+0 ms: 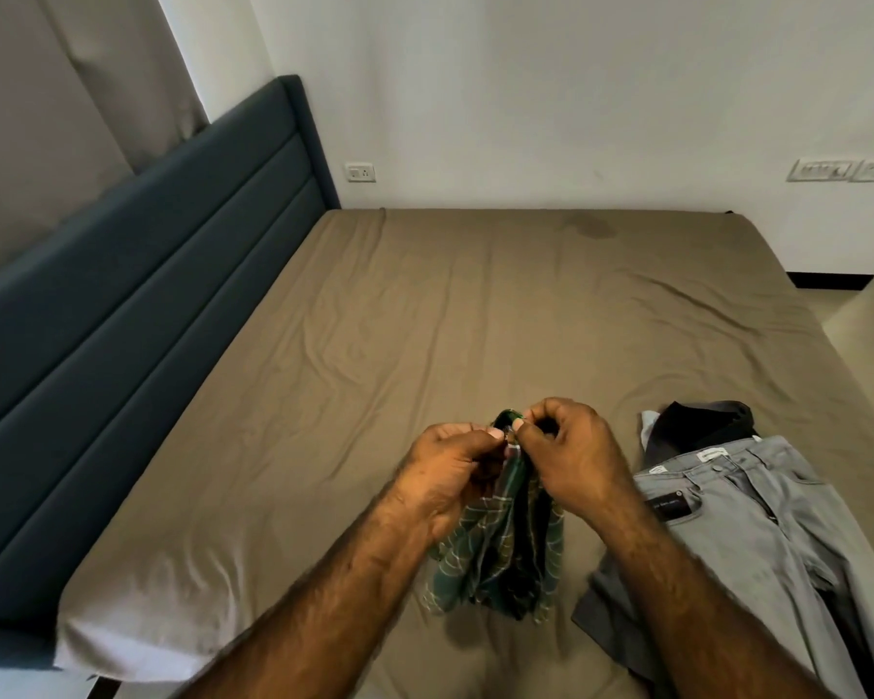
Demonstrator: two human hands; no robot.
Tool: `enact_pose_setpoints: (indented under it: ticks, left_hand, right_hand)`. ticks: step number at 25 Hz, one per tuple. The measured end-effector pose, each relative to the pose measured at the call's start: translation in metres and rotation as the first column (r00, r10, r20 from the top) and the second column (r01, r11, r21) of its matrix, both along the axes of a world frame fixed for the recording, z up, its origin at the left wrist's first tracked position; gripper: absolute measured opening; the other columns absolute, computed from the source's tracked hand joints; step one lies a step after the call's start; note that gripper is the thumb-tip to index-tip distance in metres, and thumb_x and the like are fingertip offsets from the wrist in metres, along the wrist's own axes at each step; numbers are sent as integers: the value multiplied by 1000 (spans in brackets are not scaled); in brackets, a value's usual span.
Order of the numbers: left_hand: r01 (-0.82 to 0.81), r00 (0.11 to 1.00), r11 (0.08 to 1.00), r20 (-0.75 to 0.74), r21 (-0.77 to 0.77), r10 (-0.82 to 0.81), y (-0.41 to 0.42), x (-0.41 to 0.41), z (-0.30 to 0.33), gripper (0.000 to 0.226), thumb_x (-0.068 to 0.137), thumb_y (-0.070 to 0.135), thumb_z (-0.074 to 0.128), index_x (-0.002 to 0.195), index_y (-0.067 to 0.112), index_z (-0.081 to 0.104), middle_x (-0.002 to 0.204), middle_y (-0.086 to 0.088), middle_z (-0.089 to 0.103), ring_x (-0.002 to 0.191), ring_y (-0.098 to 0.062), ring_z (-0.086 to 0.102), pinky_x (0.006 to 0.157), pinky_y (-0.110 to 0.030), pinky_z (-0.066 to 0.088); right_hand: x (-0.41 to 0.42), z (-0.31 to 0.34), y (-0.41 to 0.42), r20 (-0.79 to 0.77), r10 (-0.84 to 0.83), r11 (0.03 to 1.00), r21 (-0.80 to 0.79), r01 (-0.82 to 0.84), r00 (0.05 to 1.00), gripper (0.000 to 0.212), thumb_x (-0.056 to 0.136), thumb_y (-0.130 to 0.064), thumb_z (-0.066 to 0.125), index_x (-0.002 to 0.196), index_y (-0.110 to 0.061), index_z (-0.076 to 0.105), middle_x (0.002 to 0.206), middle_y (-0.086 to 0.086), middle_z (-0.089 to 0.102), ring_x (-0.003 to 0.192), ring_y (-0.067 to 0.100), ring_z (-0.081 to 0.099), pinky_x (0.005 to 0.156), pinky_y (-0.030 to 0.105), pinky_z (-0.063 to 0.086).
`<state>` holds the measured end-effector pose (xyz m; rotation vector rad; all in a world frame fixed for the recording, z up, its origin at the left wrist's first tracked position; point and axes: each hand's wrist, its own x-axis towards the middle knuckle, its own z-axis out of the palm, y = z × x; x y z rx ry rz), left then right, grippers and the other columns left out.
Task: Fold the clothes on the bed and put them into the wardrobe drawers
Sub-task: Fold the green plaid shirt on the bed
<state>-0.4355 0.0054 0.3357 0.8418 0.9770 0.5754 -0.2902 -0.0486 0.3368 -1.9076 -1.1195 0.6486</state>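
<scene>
Close to the camera, two bare arms reach out over the big bed with the wrinkly brown sheet [425, 305]. The left hand [450, 476] and the right hand [573, 459] sit side by side, almost touching, near the middle of the view. Both have their fingers curled in tight, and they pinch the top edge of a small dark green checked cloth garment [500, 547]. It hangs down in a bunch from the pinching fingers, and its bottom looks like it rests on the sheet. At about four o'clock from the hands lie light grey jeans with a dark label [758, 537], spread out flat and not folded. Just past them, at about two o'clock, a dark grey and black piece of clothing [702, 423] pokes out from under the jeans. At about eight o'clock a pale grey pillow [137, 602] sits at the near corner of the bed. Farther off, at about ten o'clock, the padded dark blue headboard [137, 274] runs along the bed. I think the job has only just started. No folded pile shows, the green garment is only being lined up, and no wardrobe drawers can be seen.
</scene>
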Motion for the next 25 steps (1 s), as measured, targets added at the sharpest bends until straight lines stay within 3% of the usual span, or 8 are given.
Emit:
enact_pose_setpoints:
  ticks: [2, 4, 8, 11, 15, 18, 23, 25]
  left_hand:
    - [58, 979, 957, -203, 283, 1, -1, 1, -4, 16, 103, 9, 62, 89, 2, 67, 65, -2, 65, 55, -11, 58, 51, -26, 49]
    - [182, 900, 849, -432, 496, 59, -6, 2, -5, 22, 103, 20, 62, 84, 11, 66, 65, 4, 63, 55, -9, 54, 49, -29, 46]
    - [36, 986, 965, -168, 260, 9, -17, 0, 5, 24, 104, 7, 61, 80, 6, 66, 57, 1, 63, 46, -8, 57, 45, -21, 46]
    - [-10, 998, 983, -56, 184, 20, -22, -5, 7, 21, 103, 5, 61, 83, 4, 67, 61, -4, 66, 48, -9, 61, 47, -21, 49]
    - [-35, 977, 932, -185, 362, 108, -15, -4, -2, 20, 101, 16, 65, 82, 11, 69, 71, -16, 72, 61, -23, 67, 54, -38, 59]
    - [36, 937, 855, -314, 518, 151, -15, -2, -2, 18, 95, 34, 65, 85, 20, 68, 82, -16, 74, 71, -37, 69, 67, -58, 62]
    - [168, 908, 779, -403, 604, 117, -16, -11, 2, 16, 105, 21, 60, 90, 21, 66, 81, 2, 72, 69, -7, 66, 63, -27, 58]
    - [166, 929, 809, -364, 564, 64, -15, -10, 4, 16, 105, 16, 61, 92, 14, 69, 83, -3, 74, 71, -8, 67, 66, -27, 58]
  right_hand:
    - [0, 2, -1, 307, 13, 997, 71, -37, 952, 10, 97, -28, 66, 89, -23, 66, 88, -7, 64, 73, 14, 61, 65, 34, 54]
    - [-5, 0, -3, 385, 97, 975, 147, -165, 918, 7, 98, -27, 64, 98, -21, 67, 97, -9, 60, 81, 11, 59, 70, 31, 52]
    - [-2, -3, -8, 165, 119, 981, 133, -142, 979, 6, 97, -24, 69, 91, -24, 69, 91, -13, 63, 79, 2, 60, 68, 19, 47]
    - [7, -2, -6, 29, 227, 973, 35, -228, 973, 12, 99, -25, 69, 87, -27, 73, 85, -8, 71, 77, 6, 67, 69, 31, 57]
    - [8, 1, -10, -291, 234, 971, 109, -211, 928, 14, 101, -17, 69, 93, -22, 80, 84, -1, 78, 77, 13, 73, 72, 35, 59]
    - [6, 0, -12, -354, 210, 972, 178, -155, 911, 15, 99, -12, 70, 95, -19, 82, 86, 4, 79, 79, 17, 73, 75, 39, 60]
    - [15, 4, -11, -682, 226, 972, 115, -203, 695, 15, 94, -4, 69, 93, -7, 83, 89, 22, 76, 80, 28, 69, 70, 37, 62]
    - [14, 3, -14, -671, 190, 982, 119, -149, 716, 10, 88, -1, 76, 87, -7, 83, 83, 22, 75, 74, 30, 70, 65, 34, 63]
